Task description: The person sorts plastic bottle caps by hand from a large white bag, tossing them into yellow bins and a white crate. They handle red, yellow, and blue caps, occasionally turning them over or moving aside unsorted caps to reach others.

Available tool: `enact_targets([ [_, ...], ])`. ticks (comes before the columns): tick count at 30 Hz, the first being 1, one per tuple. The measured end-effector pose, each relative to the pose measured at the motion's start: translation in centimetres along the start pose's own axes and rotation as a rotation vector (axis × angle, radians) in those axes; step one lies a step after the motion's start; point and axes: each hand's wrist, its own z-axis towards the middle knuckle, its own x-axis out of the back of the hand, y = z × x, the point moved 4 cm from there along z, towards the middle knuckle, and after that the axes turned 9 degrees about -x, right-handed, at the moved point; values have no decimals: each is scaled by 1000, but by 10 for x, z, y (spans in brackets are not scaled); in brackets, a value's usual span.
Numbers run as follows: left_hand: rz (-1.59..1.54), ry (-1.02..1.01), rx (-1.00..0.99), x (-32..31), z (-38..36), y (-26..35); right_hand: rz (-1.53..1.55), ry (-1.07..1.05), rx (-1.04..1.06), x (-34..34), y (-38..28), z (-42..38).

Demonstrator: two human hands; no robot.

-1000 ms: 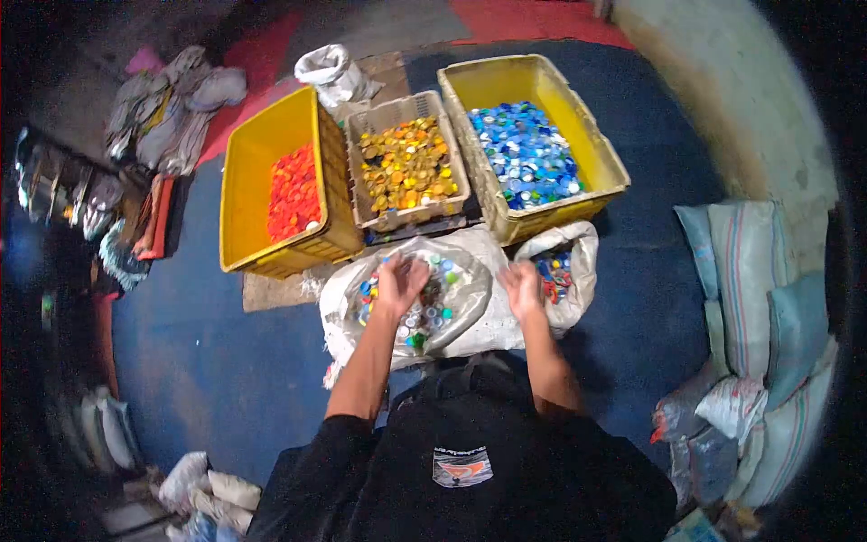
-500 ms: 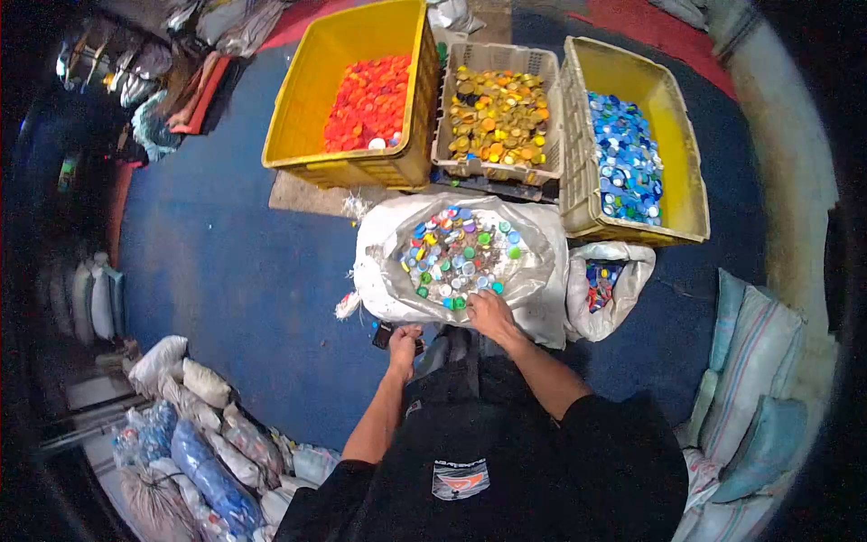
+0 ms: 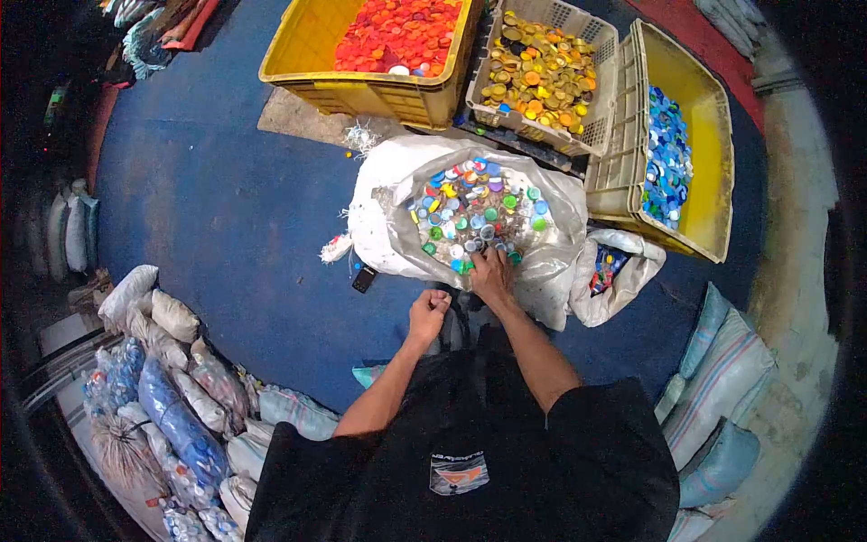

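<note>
An opened white sack (image 3: pixel 379 212) holds mixed plastic bottle caps (image 3: pixel 449 194) in many colours, with brown dirt among them. My right hand (image 3: pixel 492 275) reaches over its near rim, fingers bent down and drawn together at some clear and grey caps; what they grip is hidden. Just outside the sack's near edge, my left hand (image 3: pixel 430 316) is closed, fingers curled in. Something small and pale may be at its fingertips, too small to name. A dark phone-like object (image 3: pixel 364 278) lies on the floor left of that hand.
Behind the sack stand a yellow crate (image 3: pixel 361 95) of red caps, a pale crate (image 3: pixel 542 128) of yellow and gold caps, and a yellow crate (image 3: pixel 713 190) of blue caps. A small sack (image 3: pixel 623 303) sits right. Filled bags (image 3: pixel 185 425) and sacks (image 3: pixel 722 388) flank me.
My view has shifted, so the crates and sack appear higher. My right hand has moved onto the clear and grey caps. My left hand has come away from the dark object, closer to the right.
</note>
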Motion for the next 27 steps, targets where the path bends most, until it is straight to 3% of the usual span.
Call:
enact_targets([
  [9,101,-22,-5,9,23,20,-11,20,27,-6,2,4],
  [12,124,-20,-20,9,25,29,145,23,-58,-4,6,4],
  [15,60,-25,-13,5,29,28,356,117,-118,1,12,5],
  [18,33,4,-55,0,31,26,655,-19,-387,-5,26,8],
  [21,45,26,-105,-7,34,31,1047,-115,-527,-26,52,6],
  [24,77,23,-134,-13,41,28,1332,-282,-771,19,39,-1],
  [27,285,33,-202,-19,49,33,1822,-334,-718,26,46,-10],
])
